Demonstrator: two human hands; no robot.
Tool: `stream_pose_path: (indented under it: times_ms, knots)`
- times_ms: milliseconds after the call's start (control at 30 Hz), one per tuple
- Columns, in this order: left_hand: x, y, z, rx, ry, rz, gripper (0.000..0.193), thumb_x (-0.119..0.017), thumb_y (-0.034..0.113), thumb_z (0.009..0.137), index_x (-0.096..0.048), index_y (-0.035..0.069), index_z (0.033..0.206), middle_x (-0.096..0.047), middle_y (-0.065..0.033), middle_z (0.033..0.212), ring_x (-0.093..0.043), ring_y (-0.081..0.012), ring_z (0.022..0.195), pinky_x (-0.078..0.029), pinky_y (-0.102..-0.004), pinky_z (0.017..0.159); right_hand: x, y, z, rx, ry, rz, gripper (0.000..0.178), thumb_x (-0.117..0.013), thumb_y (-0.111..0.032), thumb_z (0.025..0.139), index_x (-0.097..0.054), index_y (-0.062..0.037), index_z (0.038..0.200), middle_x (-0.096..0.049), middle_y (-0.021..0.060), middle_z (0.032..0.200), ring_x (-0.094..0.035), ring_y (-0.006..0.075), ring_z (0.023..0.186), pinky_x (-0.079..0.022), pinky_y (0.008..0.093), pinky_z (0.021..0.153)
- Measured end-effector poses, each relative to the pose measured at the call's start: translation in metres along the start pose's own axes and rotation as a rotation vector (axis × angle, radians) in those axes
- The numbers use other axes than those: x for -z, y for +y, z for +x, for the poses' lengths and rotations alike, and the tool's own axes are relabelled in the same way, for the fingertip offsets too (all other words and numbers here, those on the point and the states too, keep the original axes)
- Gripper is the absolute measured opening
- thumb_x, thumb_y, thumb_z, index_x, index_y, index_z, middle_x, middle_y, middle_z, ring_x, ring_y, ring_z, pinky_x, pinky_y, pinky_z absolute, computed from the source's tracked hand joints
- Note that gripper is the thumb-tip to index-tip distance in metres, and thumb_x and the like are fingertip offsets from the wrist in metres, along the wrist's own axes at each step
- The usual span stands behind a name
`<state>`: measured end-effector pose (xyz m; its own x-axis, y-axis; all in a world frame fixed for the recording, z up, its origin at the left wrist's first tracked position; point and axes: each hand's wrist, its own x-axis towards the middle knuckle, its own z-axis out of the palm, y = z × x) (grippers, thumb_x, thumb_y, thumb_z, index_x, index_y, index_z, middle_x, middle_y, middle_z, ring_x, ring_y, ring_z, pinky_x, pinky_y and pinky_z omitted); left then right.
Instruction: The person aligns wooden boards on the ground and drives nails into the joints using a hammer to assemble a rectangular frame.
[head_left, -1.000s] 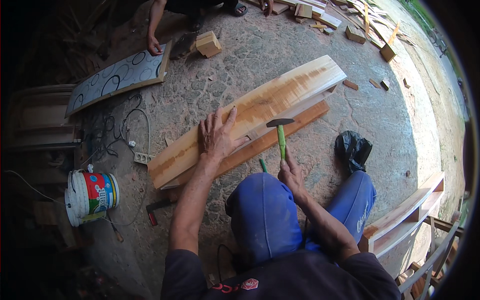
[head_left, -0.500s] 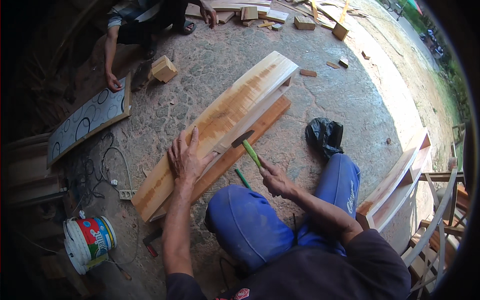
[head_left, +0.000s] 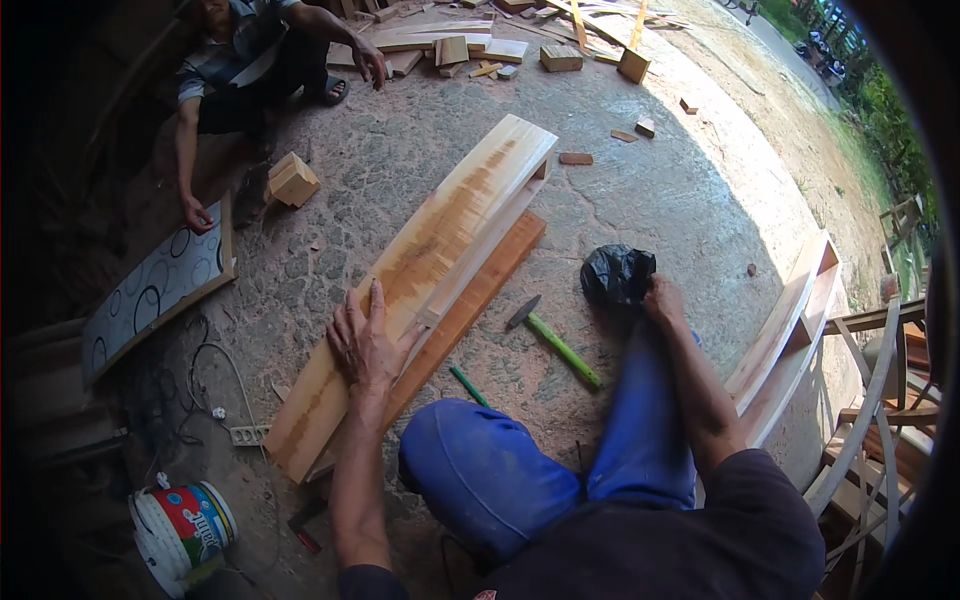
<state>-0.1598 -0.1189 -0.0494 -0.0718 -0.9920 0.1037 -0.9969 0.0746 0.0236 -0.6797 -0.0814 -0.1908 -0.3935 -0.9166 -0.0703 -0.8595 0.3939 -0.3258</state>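
At the far left, 1 co-worker's hand (head_left: 198, 216) is at the upper edge of a panel (head_left: 150, 290), which is white with dark rings and edged in wood. Below the panel stands 1 white bucket (head_left: 188, 527) with a multicoloured label. To the right, a power strip (head_left: 250, 436) lies just beside the near end of the wooden assembly (head_left: 425, 250). The assembly is long and hollow, and lies diagonally on the rough floor (head_left: 385, 150), left of the wearer's raised knee.

The left hand (head_left: 366, 345) is palm down on the assembly's top board, fingers spread, thumb apart, gripping nothing. 1 reddish-brown plank (head_left: 480, 290) runs along the assembly's right side. Next, 1 slim green stick (head_left: 468, 386) lies near the knee, followed by a hammer (head_left: 560, 348) with a green handle, flat on the floor.

The right hand (head_left: 664, 300) is at the edge of a black plastic bag (head_left: 615, 274). Its fingers are curled; whether they grip the bag cannot be told. At the far right is 1 wooden frame (head_left: 782, 322).
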Motion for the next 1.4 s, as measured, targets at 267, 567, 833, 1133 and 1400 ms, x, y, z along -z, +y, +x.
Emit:
stream_pose_path:
  times_ms: [267,567,833,1133,1400]
  knots:
    - [-0.006,-0.010,-0.005,-0.089,0.107,-0.187,0.085,-0.070,0.059,0.082,-0.046,0.014,0.149,-0.033,-0.0216,0.157,-0.028,-0.0426,0.146,-0.019,-0.0597,0.119,-0.045,-0.023,0.026,0.009,-0.138,-0.048,0.034,-0.060,-0.020,0.080,-0.067,0.0034,0.105,-0.068,0.0313,0.104,-0.065,0.0483,0.101,-0.052,0.0536,0.090]
    - [-0.016,0.052,-0.046,-0.399,0.347,-0.590,0.036,-0.071,0.018,0.087,-0.069,0.010,0.122,-0.062,-0.0125,0.130,-0.058,-0.0329,0.122,-0.048,-0.0437,0.102,-0.013,-0.035,0.003,-0.003,0.004,0.121,0.025,-0.062,-0.015,0.088,-0.072,0.0023,0.103,-0.072,0.0244,0.100,-0.069,0.0380,0.097,-0.054,0.0432,0.083]
    - [-0.036,0.088,-0.044,-0.407,-0.090,-1.094,0.030,-0.067,0.016,0.093,-0.068,0.004,0.121,-0.070,-0.0149,0.116,-0.070,-0.0268,0.100,-0.056,-0.0340,0.085,0.031,-0.185,-0.098,0.134,-0.312,1.171,0.026,-0.068,-0.018,0.097,-0.071,-0.0018,0.117,-0.070,0.0013,0.094,-0.063,0.0082,0.087,-0.052,0.0246,0.070]
    - [-0.004,0.064,-0.037,-0.039,-0.124,-1.222,0.012,-0.059,0.010,0.099,-0.066,0.001,0.104,-0.072,-0.0113,0.087,-0.070,-0.0166,0.078,-0.055,-0.0320,0.071,0.013,-0.290,-0.118,0.331,-0.516,1.194,0.030,-0.070,-0.019,0.096,-0.068,-0.0041,0.122,-0.068,0.0113,0.110,-0.064,0.0191,0.103,-0.052,0.0320,0.088]
    - [-0.007,-0.006,0.001,0.097,0.233,-1.477,0.012,-0.065,0.012,0.098,-0.068,0.002,0.104,-0.071,-0.0043,0.096,-0.065,-0.0089,0.093,-0.050,-0.0247,0.085,-0.052,-0.160,-0.131,0.537,-0.275,0.116,0.049,-0.069,-0.018,0.086,-0.055,-0.0080,0.131,-0.061,0.0203,0.109,-0.062,0.0427,0.101,-0.052,0.0494,0.084]
